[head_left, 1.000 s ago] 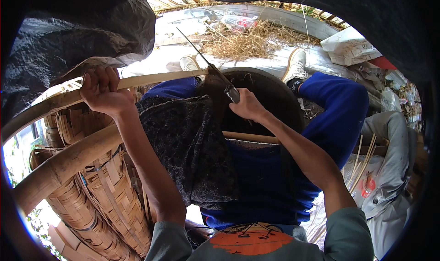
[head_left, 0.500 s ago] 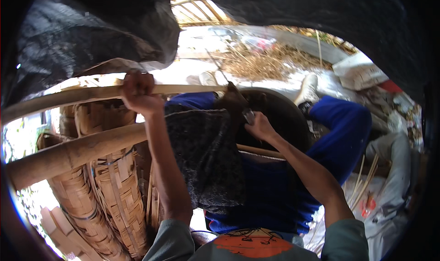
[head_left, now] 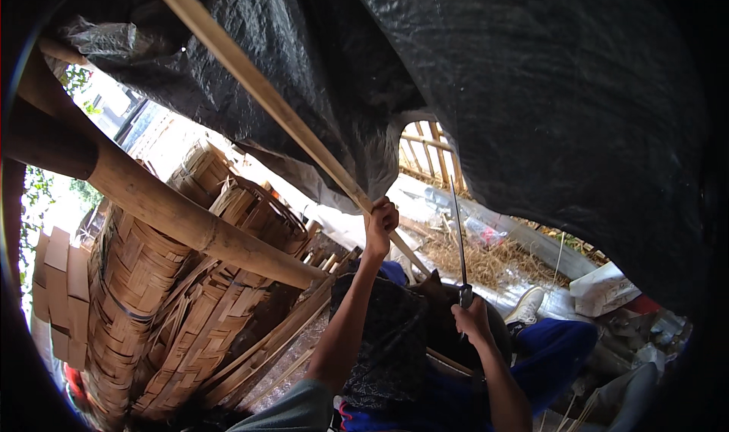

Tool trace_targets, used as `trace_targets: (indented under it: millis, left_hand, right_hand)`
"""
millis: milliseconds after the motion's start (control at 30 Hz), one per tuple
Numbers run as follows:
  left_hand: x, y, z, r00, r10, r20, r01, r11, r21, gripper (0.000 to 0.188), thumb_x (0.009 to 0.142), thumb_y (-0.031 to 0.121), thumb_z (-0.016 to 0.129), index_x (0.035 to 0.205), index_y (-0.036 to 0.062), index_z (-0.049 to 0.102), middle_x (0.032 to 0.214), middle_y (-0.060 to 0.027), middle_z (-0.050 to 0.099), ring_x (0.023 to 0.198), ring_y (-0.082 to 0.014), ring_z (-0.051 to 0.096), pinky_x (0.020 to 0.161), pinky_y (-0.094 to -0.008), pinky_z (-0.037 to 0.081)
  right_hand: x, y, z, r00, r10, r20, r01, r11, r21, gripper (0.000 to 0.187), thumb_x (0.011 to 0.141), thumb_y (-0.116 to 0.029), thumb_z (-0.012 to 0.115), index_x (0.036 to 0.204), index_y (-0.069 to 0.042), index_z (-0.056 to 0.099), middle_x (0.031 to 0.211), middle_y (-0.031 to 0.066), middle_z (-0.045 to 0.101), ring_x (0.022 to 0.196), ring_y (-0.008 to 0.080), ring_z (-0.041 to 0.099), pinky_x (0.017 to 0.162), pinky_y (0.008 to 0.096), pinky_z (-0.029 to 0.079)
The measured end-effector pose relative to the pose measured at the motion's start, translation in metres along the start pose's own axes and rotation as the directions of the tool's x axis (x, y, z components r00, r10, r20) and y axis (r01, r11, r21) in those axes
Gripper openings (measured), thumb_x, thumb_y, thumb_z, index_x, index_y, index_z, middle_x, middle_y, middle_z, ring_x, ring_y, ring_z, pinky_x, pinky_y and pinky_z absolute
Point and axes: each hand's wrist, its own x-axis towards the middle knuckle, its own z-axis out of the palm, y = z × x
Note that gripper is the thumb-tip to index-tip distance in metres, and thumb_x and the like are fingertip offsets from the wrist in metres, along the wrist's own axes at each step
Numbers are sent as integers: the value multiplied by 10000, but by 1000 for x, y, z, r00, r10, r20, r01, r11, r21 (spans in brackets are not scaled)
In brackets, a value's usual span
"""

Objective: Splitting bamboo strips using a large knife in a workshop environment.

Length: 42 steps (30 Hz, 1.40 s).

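My left hand (head_left: 382, 216) is closed around a long split-bamboo strip (head_left: 266, 90), which slants from the upper left down toward my lap. The strip's lower end comes close to a dark brown block (head_left: 434, 288); whether they touch, I cannot tell. In my right hand (head_left: 474, 322) is the handle of a knife, its long thin blade (head_left: 459, 234) pointing upward, apart from the strip. A dark patterned cloth (head_left: 380, 341) covers part of my lap, between the two forearms. Behind my right hand lies a dark round shape, partly hidden.
Tall woven bamboo baskets (head_left: 140, 303) stand at the left, crossed by a thick bamboo pole (head_left: 175, 212). Black plastic sheeting (head_left: 562, 105) hangs low overhead. Dry shavings (head_left: 463, 257) lie on the ground ahead. A white box (head_left: 604, 289) stands at the right.
The view has swung left and upward. The bamboo strip has gone from nearly level to steeply slanted, still in my left hand. The knife now points more upright, clear of the block.
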Motion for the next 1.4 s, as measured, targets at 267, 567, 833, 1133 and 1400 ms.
trace_targets:
  millis: [267, 567, 833, 1133, 1400]
  left_hand:
    - [22, 0, 82, 976, 193, 98, -207, 964, 166, 207, 947, 216, 486, 905, 14, 498, 685, -19, 526, 636, -87, 528, 575, -225, 412]
    - [-3, 0, 130, 937, 157, 311, -233, 947, 223, 336, 988, 264, 369, 850, 3, 531, 593, -15, 493, 534, -65, 452, 499, -223, 383]
    - [-28, -8, 148, 893, 47, 447, -177, 951, 254, 349, 981, 296, 390, 799, 27, 517, 581, 18, 445, 534, -53, 407, 491, -218, 334]
    - [-21, 36, 200, 941, -55, 335, -94, 906, 413, 562, 938, 451, 443, 558, 37, 470, 463, 25, 356, 461, -65, 354, 429, -266, 258]
    - [-16, 78, 224, 756, 12, 654, -418, 778, 469, 423, 970, 326, 425, 729, -1, 542, 513, -31, 440, 480, -94, 404, 467, -277, 329]
  right_hand:
    - [-67, -72, -64, 974, -179, -139, 186, 982, 41, 282, 758, -58, 586, 1027, 9, 537, 500, 26, 484, 378, 118, 476, 339, 276, 370]
    - [-110, -90, -124, 899, -282, -333, 321, 945, 66, 282, 743, -10, 600, 1001, 41, 499, 530, 22, 505, 368, 98, 464, 331, 257, 349]
    - [-141, -148, -151, 704, -508, -497, 615, 786, 68, 255, 728, -19, 639, 958, 7, 532, 623, -9, 524, 495, 38, 465, 412, 213, 338]
    - [-170, -193, -166, 650, -456, -608, 654, 743, 141, 170, 799, -4, 613, 810, -42, 448, 510, -19, 442, 348, 54, 392, 313, 225, 283]
    - [-188, -162, -165, 605, -339, -720, 612, 776, 149, 164, 810, 3, 599, 842, -22, 440, 537, 16, 461, 356, 66, 398, 312, 220, 303]
